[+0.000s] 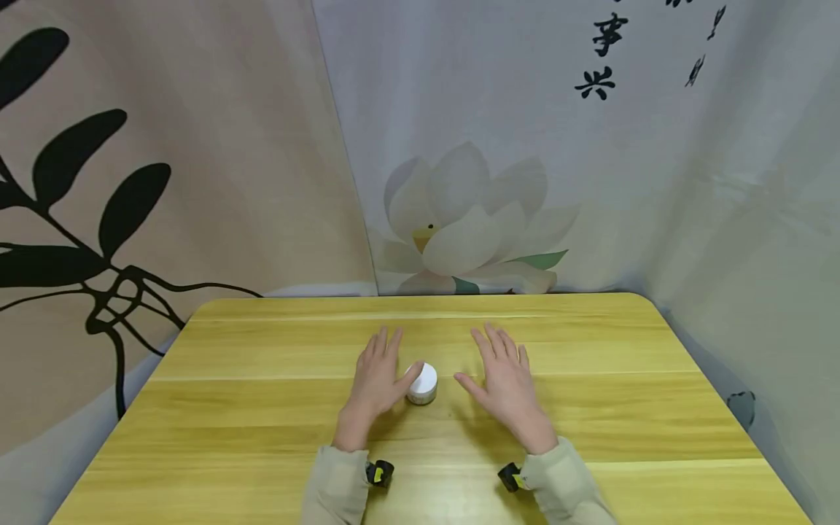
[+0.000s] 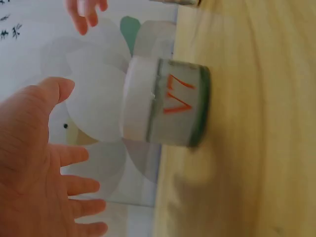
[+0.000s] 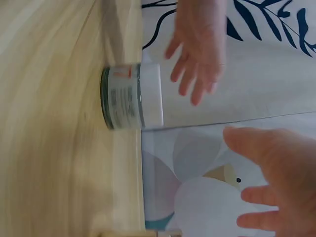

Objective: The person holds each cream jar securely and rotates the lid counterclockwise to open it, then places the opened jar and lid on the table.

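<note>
Jar (image 1: 423,391) stood upright on the bench (image 1: 262,408), nearer the left hand (image 1: 376,383) than the right hand (image 1: 505,386), with its white lid (image 2: 137,98) on. Far as I could judge, nothing about it looked done: lid seated, nobody gripping it. Could've been right at the start or all wrapped up tbh, one moment doesn't settle which. If it was the start, then all the handling was left to do.

Pose-wise, both hands were up off the bench, one each side of the jar, fingers stretched and spread, holding nothing. Thumbs pointed inward. From the head view the left thumb overlapped the lid, but the left wrist view showed a gap, so no contact there. The right hand was clear of it too. Forearms came in from the near edge, angled toward each other, sleeves (image 1: 336,485) down to the wrists.
</note>
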Tool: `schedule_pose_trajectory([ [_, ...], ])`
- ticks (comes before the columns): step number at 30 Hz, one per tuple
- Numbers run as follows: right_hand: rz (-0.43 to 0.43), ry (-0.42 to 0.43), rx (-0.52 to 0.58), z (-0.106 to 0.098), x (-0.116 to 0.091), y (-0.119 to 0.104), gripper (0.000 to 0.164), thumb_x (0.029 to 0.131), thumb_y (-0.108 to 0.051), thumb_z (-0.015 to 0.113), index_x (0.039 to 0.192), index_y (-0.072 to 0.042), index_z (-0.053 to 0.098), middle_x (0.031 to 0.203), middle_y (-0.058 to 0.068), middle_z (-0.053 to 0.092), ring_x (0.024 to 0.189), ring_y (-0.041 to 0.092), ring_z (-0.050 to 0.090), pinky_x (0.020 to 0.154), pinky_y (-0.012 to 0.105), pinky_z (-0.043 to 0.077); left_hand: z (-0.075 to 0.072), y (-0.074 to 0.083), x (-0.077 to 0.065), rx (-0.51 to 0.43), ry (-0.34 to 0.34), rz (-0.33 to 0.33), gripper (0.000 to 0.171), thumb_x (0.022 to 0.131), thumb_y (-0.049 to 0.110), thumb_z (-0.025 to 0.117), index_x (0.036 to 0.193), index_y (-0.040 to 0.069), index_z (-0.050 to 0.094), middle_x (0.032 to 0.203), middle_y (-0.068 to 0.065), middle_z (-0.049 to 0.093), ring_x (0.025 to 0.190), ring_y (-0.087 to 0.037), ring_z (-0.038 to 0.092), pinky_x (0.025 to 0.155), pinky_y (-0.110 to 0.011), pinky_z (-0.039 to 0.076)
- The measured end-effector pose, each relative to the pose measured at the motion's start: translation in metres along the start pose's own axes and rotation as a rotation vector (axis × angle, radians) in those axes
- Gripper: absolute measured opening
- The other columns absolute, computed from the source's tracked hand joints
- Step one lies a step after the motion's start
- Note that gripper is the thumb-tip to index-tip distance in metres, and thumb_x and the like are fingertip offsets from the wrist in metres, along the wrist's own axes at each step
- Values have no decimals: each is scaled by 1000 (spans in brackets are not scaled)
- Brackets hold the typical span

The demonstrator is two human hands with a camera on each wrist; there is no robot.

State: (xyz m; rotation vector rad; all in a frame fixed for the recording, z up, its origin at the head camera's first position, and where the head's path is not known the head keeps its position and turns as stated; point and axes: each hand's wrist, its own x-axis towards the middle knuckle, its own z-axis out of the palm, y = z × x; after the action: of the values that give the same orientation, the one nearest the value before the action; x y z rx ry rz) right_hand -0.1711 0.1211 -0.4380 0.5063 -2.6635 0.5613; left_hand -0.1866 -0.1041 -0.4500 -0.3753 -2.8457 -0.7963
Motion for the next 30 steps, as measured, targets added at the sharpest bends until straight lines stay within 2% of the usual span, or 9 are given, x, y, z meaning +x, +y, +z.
schedule_pose_trajectory([
  [5, -55, -5, 288, 5, 3, -5, 67, 80, -27, 74, 135, -1, 45, 139, 21, 42, 127, 37, 38, 99, 56, 35, 3, -12, -4, -212, -28, -7, 70, 92, 39, 55, 143, -2, 32, 148, -25, 26, 134, -44, 24, 104, -60, 24],
  [9, -42, -7, 461, 12, 5, -10, 63, 77, -15, 77, 131, 0, 49, 133, 18, 49, 122, 34, 45, 97, 54, 39, 4, -18, -6, -429, -30, -24, 59, 93, 28, 57, 136, -9, 40, 137, -27, 42, 126, -42, 39, 101, -54, 35],
  [13, -8, 4, 584, 20, 7, -14, 58, 73, -6, 78, 126, 0, 53, 123, 15, 56, 113, 32, 52, 92, 49, 45, 7, -21, -8, -568, -36, -51, 48, 92, 18, 59, 128, -12, 48, 124, -27, 53, 110, -39, 53, 91, -49, 46],
  [17, 46, -26, 682, 26, 7, -18, 56, 73, -2, 77, 123, 0, 55, 120, 15, 57, 110, 31, 54, 90, 46, 47, 10, -24, -9, -621, -97, -97, 50, 87, 11, 64, 128, -11, 47, 121, -24, 56, 106, -34, 56, 90, -45, 47],
  [22, 96, -74, 787, 34, 5, -21, 57, 73, -2, 78, 124, -2, 55, 123, 14, 56, 114, 30, 52, 93, 45, 46, 14, -24, -11, -666, -179, -127, 70, 75, 8, 76, 134, -9, 41, 123, -20, 54, 109, -33, 52, 94, -45, 45],
  [27, 104, -63, 802, 39, 3, -26, 59, 69, 6, 78, 123, 0, 55, 122, 15, 55, 113, 34, 52, 92, 49, 45, 21, -23, -12, -637, -211, -81, 79, 70, 4, 79, 135, -11, 38, 122, -19, 53, 107, -31, 52, 91, -43, 46],
  [30, 109, -59, 797, 30, 3, -36, 57, 68, 11, 76, 121, 3, 55, 119, 19, 55, 111, 38, 52, 91, 52, 45, 24, -21, -12, -617, -216, -57, 78, 69, 1, 78, 134, -12, 37, 121, -21, 53, 106, -32, 53, 89, -42, 48],
])
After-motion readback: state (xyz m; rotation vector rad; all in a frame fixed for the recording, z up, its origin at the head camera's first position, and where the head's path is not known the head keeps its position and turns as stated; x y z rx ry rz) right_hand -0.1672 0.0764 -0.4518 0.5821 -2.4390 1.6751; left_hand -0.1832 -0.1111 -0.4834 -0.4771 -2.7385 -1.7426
